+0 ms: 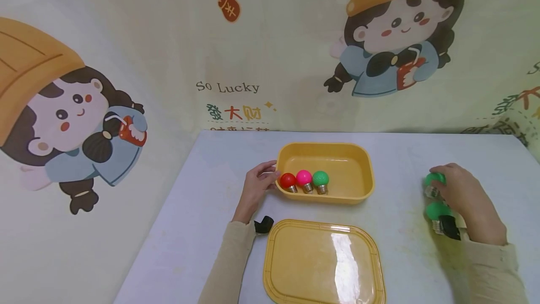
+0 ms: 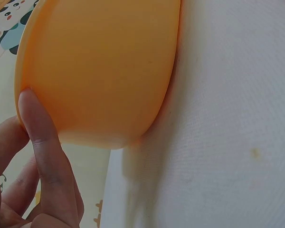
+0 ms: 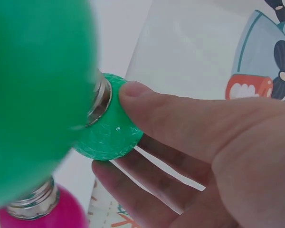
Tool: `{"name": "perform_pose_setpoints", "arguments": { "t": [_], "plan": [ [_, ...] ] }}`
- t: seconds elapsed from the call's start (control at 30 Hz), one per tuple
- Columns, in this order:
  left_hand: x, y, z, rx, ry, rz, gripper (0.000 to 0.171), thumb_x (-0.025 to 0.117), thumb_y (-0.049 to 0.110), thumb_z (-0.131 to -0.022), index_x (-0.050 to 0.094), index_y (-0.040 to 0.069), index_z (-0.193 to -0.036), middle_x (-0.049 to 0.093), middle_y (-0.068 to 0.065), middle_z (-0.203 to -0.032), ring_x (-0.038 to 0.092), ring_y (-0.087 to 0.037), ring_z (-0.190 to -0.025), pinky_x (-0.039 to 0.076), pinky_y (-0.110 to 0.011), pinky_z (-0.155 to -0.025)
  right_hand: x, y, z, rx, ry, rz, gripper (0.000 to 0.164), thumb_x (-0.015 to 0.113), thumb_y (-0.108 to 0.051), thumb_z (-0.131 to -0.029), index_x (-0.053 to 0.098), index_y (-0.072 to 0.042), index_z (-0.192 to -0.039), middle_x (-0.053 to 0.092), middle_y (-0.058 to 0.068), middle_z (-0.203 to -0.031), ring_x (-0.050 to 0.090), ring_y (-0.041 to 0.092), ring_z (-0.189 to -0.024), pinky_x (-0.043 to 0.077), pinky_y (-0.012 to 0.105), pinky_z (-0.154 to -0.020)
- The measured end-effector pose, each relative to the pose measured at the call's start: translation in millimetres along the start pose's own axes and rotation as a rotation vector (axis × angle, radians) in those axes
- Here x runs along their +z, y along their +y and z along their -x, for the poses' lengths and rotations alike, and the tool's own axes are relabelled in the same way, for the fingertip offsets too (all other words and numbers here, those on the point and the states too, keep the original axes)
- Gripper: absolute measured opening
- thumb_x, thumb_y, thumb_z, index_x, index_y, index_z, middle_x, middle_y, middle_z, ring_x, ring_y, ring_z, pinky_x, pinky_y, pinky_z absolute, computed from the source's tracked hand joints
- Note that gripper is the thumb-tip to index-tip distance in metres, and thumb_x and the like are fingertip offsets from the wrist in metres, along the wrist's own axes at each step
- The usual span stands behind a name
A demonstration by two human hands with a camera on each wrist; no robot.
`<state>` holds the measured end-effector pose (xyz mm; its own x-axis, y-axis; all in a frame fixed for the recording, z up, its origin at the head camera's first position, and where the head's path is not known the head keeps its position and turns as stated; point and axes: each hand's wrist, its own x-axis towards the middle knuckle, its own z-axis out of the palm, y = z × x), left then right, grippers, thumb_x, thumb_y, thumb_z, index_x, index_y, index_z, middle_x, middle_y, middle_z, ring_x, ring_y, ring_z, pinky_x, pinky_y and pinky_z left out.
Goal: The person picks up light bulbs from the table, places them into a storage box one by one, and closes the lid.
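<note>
so the right hand [image 1: 468,196] has a green bulb [image 1: 434,179] over toward the table [image 1: 190,247]'s right edge, thumb on one side of the globe, fingertips round the other, a proper pinch. a second green bulb [image 1: 438,211] is just beside it, nearer the front edge, and the right wrist view also catches a pink bulb [image 3: 42,211]. the left hand [image 1: 258,184] is pinching the rim of the yellow box [image 1: 346,168] at its left end; along the box's front wall, toward the front left corner, sit a red bulb [image 1: 288,181], another pink bulb [image 1: 304,178] and a third green bulb [image 1: 320,178]. lid [image 1: 312,262] lies by the table's front edge. as for handling, the bulb's probably light and stiff, can't tell if glass or plastic, so treat it as breakable. round globe might roll or slip, though the crinkly texture should help. best hold is the globe's widest part, with the metal base as backup, no hard squeezing.
</note>
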<state>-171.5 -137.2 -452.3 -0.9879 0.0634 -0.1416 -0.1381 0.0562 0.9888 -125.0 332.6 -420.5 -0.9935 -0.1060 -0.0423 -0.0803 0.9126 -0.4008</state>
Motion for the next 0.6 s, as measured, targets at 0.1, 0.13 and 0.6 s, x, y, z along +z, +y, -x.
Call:
{"name": "perform_pose_setpoints", "arguments": {
  "t": [0.1,0.13,0.6],
  "plan": [
    [-1.5,2.8,0.5,-0.006,-0.026,0.015,0.045,0.071,0.011,-0.092,0.06,0.001,-0.134,0.062,-0.014,-0.115,0.065,-0.021,-0.089,0.06,-0.027,-0.071,0.1,-3.2,-0.1,-0.028,0.046,-0.009,0.037,0.066,0.004,-0.087,0.055,0.021,-0.118,0.047,0.045,-0.115,0.047,0.061,-0.103,0.043,0.069,-0.082],
    [-1.8,3.2,0.4,-0.009,-0.032,0.017,0.045,0.071,0.01,-0.092,0.059,0.0,-0.135,0.062,-0.014,-0.115,0.065,-0.021,-0.09,0.06,-0.027,-0.071,0.1,-4.7,0.1,-0.042,0.067,-0.011,0.037,0.066,0.004,-0.086,0.056,0.02,-0.118,0.048,0.044,-0.115,0.047,0.061,-0.103,0.043,0.068,-0.082],
    [0.0,-4.0,-2.2,0.007,0.0,-0.002,0.042,0.073,0.015,-0.091,0.063,0.008,-0.132,0.062,-0.016,-0.118,0.066,-0.022,-0.091,0.06,-0.025,-0.072,2.5,-34.3,-1.0,-0.171,0.216,-0.023,0.033,0.07,0.009,-0.082,0.061,0.017,-0.113,0.055,0.037,-0.108,0.054,0.053,-0.094,0.048,0.063,-0.077]
  ]
}}
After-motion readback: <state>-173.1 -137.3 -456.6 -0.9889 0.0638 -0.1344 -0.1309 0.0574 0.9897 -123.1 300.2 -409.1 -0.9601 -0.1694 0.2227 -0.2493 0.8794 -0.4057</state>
